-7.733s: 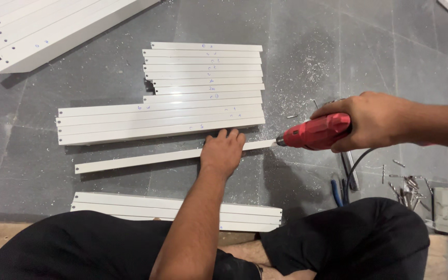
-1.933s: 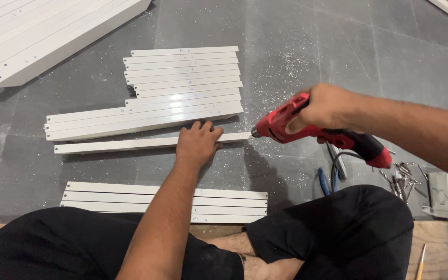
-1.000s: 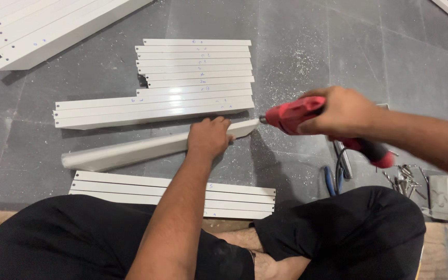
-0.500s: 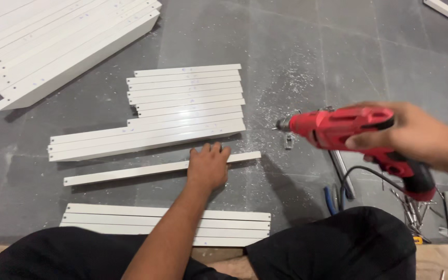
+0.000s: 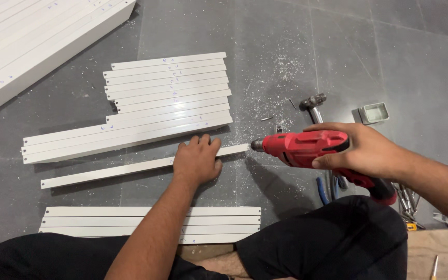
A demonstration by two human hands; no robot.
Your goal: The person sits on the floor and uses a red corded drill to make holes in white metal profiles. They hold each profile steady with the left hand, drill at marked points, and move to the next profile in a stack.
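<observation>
- One single white strip (image 5: 107, 172) lies flat on the grey floor (image 5: 296, 41) at centre frame, running from lower left to the right.
- Left hand (image 5: 198, 159): palm down, fingers together, pressing on the strip near its right end.
- Right hand (image 5: 365, 150): fingers clamped around one red power drill (image 5: 307, 148), right of centre; its chuck points at the strip's right end, just beside it.
- Stack of about ten white strips (image 5: 167, 98), upper centre.
- Three or four more strips (image 5: 151, 225), lower centre, near the dark-trousered legs (image 5: 333, 243).
- Larger white panels (image 5: 37, 41), upper left corner.
- One hammer (image 5: 313, 102) and one small pale tray (image 5: 375, 112), upper right.
- White shavings (image 5: 281, 72) scattered across the floor beyond the drill.
</observation>
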